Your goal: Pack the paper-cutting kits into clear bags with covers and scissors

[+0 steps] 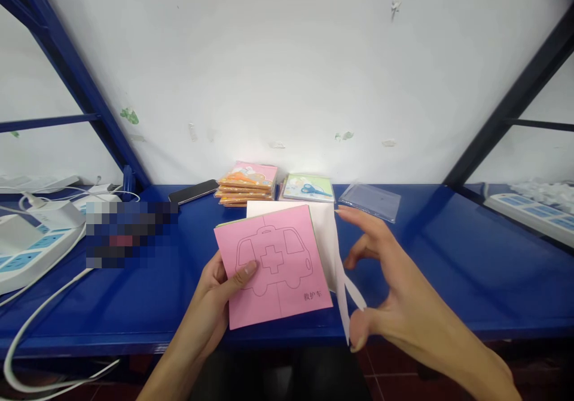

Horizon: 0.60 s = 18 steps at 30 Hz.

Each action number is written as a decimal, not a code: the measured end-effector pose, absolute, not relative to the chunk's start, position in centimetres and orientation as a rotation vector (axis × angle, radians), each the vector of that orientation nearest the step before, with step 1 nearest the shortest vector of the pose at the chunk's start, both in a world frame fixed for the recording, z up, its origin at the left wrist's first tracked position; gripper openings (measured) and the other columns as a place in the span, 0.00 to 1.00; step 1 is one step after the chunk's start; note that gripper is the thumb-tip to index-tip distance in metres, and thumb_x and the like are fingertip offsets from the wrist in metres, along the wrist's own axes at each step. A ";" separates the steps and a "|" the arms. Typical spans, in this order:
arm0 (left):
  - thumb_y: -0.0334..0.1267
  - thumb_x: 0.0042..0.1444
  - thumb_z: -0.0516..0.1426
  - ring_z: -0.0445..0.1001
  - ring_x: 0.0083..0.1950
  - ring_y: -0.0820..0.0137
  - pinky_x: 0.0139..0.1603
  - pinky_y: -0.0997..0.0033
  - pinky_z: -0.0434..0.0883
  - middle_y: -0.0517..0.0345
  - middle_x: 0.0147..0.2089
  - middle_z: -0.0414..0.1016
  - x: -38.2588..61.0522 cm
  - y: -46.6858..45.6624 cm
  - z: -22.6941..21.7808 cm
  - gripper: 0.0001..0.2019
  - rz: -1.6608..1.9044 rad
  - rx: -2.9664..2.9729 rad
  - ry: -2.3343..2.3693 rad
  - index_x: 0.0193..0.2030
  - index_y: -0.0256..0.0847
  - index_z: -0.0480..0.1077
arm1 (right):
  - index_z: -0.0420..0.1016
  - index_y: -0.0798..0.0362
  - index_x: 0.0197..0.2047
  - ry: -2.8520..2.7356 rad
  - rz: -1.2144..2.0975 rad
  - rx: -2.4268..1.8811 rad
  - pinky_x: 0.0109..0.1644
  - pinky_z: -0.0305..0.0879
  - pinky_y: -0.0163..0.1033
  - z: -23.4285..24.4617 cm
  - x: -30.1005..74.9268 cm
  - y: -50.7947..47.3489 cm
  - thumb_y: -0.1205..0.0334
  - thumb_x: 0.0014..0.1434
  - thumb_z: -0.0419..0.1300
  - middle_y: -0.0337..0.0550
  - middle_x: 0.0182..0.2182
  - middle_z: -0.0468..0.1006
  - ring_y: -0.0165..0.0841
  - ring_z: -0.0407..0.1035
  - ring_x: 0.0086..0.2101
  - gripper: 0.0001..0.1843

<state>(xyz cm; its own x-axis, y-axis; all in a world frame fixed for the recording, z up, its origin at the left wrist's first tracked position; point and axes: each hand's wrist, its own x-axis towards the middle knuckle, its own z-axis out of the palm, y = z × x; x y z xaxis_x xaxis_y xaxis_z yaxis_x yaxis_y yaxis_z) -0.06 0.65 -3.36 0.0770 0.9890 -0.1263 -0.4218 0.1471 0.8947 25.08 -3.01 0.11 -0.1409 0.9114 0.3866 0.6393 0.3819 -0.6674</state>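
Grips pink ambulance-outline sheet (280,263) in left hand (219,290) above the front edge of the worktop (434,293), and spreads right hand (397,290) wide at white paper (329,242), apparently parted but not fully open yet.

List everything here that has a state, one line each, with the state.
pink sheet: gripped in the left hand
white paper: behind the pink sheet, parted at its right edge
right hand: open, thumb and fingers spread
orange packs: stacked
plastic sleeve: lying flat
phone: lying down, dark
left power strip: charger plugged in
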 end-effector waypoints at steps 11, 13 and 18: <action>0.38 0.48 0.72 0.84 0.47 0.54 0.40 0.67 0.82 0.45 0.53 0.82 -0.8 1.2 -3.9 0.32 1.240 0.815 0.918 0.60 0.41 0.71 | 0.61 0.34 0.67 -1.777 0.353 -1.144 0.51 0.73 0.48 -0.3 25.8 -2.4 0.41 0.44 0.76 0.44 0.60 0.66 0.39 0.69 0.40 0.50; 0.39 0.47 0.73 0.84 0.47 0.54 0.40 0.67 0.82 0.45 0.53 0.82 -0.6 1.1 -3.7 0.31 1.261 0.808 0.938 0.58 0.40 0.72 | 0.61 0.38 0.68 -1.657 0.374 -1.192 0.52 0.73 0.50 -1.0 25.8 -1.6 0.40 0.57 0.67 0.48 0.62 0.67 0.41 0.71 0.44 0.40; 0.39 0.46 0.73 0.84 0.44 0.55 0.41 0.64 0.82 0.45 0.51 0.83 -0.3 0.8 -3.6 0.32 1.284 0.809 0.936 0.59 0.40 0.71 | 0.57 0.45 0.70 -1.485 1.017 -1.251 0.55 0.73 0.52 -2.3 25.0 0.2 0.42 0.63 0.62 0.52 0.55 0.78 0.43 0.76 0.49 0.38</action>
